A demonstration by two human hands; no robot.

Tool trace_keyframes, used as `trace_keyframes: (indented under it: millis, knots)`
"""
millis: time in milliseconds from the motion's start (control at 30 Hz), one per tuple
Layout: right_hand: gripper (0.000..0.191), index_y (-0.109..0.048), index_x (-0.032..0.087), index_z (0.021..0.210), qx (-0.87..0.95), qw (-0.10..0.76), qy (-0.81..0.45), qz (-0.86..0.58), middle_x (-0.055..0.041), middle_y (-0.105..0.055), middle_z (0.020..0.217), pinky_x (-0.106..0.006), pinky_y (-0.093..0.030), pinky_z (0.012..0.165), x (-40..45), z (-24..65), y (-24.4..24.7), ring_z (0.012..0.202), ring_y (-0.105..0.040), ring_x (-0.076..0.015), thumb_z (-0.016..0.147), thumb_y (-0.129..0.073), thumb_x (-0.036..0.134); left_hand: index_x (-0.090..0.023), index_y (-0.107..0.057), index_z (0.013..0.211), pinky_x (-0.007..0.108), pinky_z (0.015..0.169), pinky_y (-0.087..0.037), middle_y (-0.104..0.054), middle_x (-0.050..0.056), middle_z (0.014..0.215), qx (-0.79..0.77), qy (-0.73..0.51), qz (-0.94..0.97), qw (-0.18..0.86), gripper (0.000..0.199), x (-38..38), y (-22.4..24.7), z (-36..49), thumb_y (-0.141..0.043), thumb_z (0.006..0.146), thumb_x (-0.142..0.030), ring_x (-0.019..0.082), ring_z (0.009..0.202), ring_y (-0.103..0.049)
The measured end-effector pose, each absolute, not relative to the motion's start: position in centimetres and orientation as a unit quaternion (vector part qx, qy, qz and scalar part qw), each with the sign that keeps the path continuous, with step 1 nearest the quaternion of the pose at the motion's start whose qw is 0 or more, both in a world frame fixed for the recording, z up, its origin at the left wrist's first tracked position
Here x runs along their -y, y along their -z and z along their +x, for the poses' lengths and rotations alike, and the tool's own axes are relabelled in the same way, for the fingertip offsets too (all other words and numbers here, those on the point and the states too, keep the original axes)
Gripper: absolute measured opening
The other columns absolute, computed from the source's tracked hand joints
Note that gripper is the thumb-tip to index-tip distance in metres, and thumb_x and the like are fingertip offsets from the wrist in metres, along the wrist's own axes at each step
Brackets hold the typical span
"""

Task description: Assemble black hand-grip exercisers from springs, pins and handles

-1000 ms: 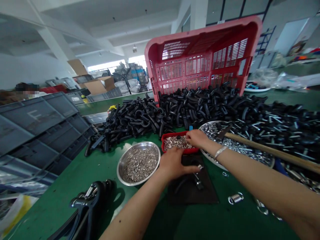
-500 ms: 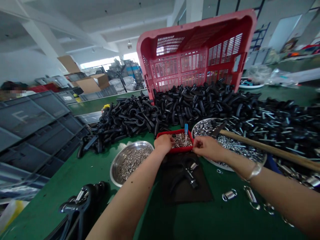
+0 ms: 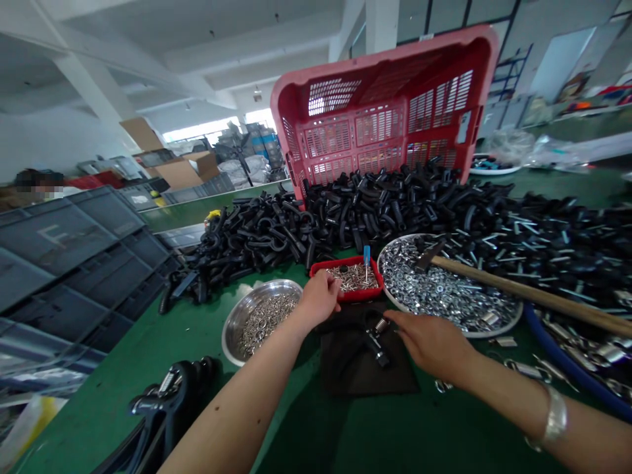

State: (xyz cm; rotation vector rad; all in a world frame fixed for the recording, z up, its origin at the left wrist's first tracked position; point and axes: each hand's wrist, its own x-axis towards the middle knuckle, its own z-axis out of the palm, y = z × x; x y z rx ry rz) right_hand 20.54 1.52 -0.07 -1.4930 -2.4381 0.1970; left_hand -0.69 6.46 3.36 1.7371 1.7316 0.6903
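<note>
My left hand [image 3: 320, 296] is at the near left edge of a red tray [image 3: 340, 297] of small metal pins, its fingertips pinched together; whatever they hold is too small to make out. My right hand [image 3: 432, 339] reaches in from the right with fingers stretched out, tips beside a coil spring [image 3: 380, 326]. That spring sits on a black plastic clamp [image 3: 378, 349] with a metal rod, lying on a dark square pad [image 3: 365, 385]. A blue-handled tool [image 3: 367, 255] stands in the red tray.
A steel bowl [image 3: 230, 349] of small rings is at left, a round tray [image 3: 459, 332] of metal parts at right, with a hammer [image 3: 518, 286] across it. Black parts [image 3: 365, 204] pile before a red crate [image 3: 385, 62]. Assembled clamps [image 3: 172, 401] lie front left; loose springs [image 3: 526, 368] lie right.
My right hand has left the red tray's right edge and come down toward the spring on the pad, fingers stretching out. The left hand has drawn slightly down and toward me, still pinched.
</note>
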Motion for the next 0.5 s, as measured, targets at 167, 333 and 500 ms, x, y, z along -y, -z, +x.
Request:
trace_keyframes:
  millis: [167, 333, 500]
  knots:
    - [0.036, -0.057, 0.02, 0.109, 0.827, 0.223, -0.103, -0.505, -0.0075, -0.064, 0.104, -0.036, -0.047, 0.078, -2.9, 20.7, 0.1, 0.09, -0.061, -0.0199, 0.082, -0.032, 0.018, -0.016, -0.043, 0.077, 0.014, 0.039, -0.035, -0.064, 0.004, 0.076, -0.568, -0.337, 0.556, 0.505, 0.014, -3.1, -3.1, 0.2, -0.055, 0.076, -0.022, 0.004, 0.044, -0.052]
    - [0.022, -0.052, 0.018, 0.093, 0.788, 0.234, -0.214, -0.527, -0.0037, -0.066, 0.079, -0.028, -0.047, 0.061, -3.3, 20.4, 0.6, 0.064, -0.062, -0.0147, 0.083, -0.033, 0.021, -0.017, -0.051, 0.099, 0.017, 0.044, -0.039, -0.062, 0.002, 0.081, -0.527, -0.341, 0.597, 0.5, 0.019, -2.5, -1.5, 0.7, -0.046, 0.081, -0.019, 0.004, 0.043, -0.051]
    - [0.017, -0.054, 0.021, 0.083, 0.783, 0.281, -0.212, -0.513, -0.0015, -0.063, 0.074, -0.027, -0.044, 0.061, -3.9, 20.2, 0.9, 0.067, -0.06, -0.0156, 0.083, -0.041, 0.032, -0.018, -0.056, 0.087, 0.02, 0.052, -0.041, -0.064, 0.0, 0.08, -0.544, -0.318, 0.67, 0.392, 0.017, -2.6, -0.7, 1.0, -0.044, 0.083, -0.03, 0.007, 0.05, -0.056]
